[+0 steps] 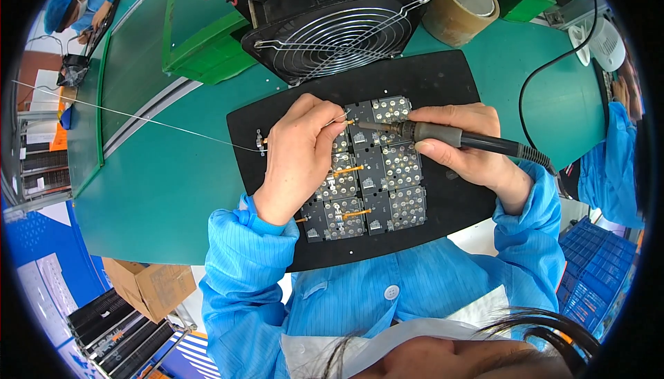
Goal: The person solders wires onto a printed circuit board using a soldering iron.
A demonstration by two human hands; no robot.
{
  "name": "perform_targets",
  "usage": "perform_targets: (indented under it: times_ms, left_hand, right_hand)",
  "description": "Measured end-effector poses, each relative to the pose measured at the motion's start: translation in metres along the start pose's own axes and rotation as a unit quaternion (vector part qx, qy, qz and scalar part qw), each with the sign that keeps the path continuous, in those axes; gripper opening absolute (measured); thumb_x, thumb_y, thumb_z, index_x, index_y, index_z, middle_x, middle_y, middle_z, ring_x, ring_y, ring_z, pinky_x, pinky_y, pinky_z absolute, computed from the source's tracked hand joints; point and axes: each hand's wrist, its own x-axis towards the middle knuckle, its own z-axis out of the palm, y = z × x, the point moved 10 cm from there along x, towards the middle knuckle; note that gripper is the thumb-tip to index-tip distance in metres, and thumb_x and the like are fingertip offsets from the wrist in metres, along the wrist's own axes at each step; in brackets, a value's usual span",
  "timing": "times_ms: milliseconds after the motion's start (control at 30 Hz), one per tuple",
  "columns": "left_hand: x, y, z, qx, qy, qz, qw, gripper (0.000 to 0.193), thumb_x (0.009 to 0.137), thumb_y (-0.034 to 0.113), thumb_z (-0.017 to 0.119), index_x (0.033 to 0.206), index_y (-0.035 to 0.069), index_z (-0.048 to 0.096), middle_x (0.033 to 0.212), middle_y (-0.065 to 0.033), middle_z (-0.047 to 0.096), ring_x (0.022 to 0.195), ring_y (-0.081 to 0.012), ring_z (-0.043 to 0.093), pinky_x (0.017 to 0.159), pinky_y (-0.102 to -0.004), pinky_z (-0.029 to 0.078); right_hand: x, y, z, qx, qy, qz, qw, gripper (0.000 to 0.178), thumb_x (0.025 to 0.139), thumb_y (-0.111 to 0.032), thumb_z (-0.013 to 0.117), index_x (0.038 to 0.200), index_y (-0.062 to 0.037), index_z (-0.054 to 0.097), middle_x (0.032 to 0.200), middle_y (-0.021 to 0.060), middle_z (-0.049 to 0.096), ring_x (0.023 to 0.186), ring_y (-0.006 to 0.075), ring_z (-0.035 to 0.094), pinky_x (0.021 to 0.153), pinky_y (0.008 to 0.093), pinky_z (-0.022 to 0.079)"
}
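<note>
A panel of dark circuit boards (375, 164), dotted with round silvery pads, lies on a black mat (453, 95) in front of me. Several small orange flex strips (348, 170) sit across the boards. My left hand (294, 154) pinches a thin solder wire (173, 130) over the upper part of the panel; the wire's long tail trails off to the left. In my right hand (477, 147) is a soldering iron (436, 133), held like a pen. Its tip points left and is close to the wire's end at an orange strip; whether they touch I cannot tell.
A black fan (339, 33) with a wire guard stands behind the mat, beside a roll of tape (460, 12) and a green shelf (200, 54). The iron's black cable (529, 95) loops at the right. Co-workers sit at far left and right.
</note>
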Motion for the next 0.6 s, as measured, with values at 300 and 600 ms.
perform_targets:
  times_ms: [300, 600]
  left_hand:
    - [-0.001, 0.0012, -0.0005, 0.008, 0.008, 0.007, 1.0, 0.009, 0.08, -0.007, 0.066, 0.087, -0.001, 0.064, 0.08, -0.0099, 0.06, 0.067, -0.0199, 0.059, 0.059, -0.0283, 0.046]
    - [-0.0031, 0.0022, -0.0003, 0.016, 0.012, 0.008, 1.0, 0.008, 0.08, -0.006, 0.065, 0.087, -0.001, 0.064, 0.081, -0.01, 0.061, 0.067, -0.02, 0.06, 0.059, -0.0285, 0.047]
  right_hand:
    - [-0.0001, -0.0006, -0.0007, -0.006, 0.0, 0.0, 1.0, 0.035, 0.08, -0.022, 0.077, 0.102, 0.0038, 0.067, 0.08, 0.0155, 0.07, 0.068, 0.0241, 0.07, 0.059, 0.0301, 0.055]
    - [-0.0002, -0.0012, -0.0004, -0.006, -0.007, 0.002, 1.0, 0.035, 0.08, -0.022, 0.077, 0.102, 0.0036, 0.067, 0.081, 0.0161, 0.07, 0.068, 0.025, 0.071, 0.059, 0.0304, 0.056]
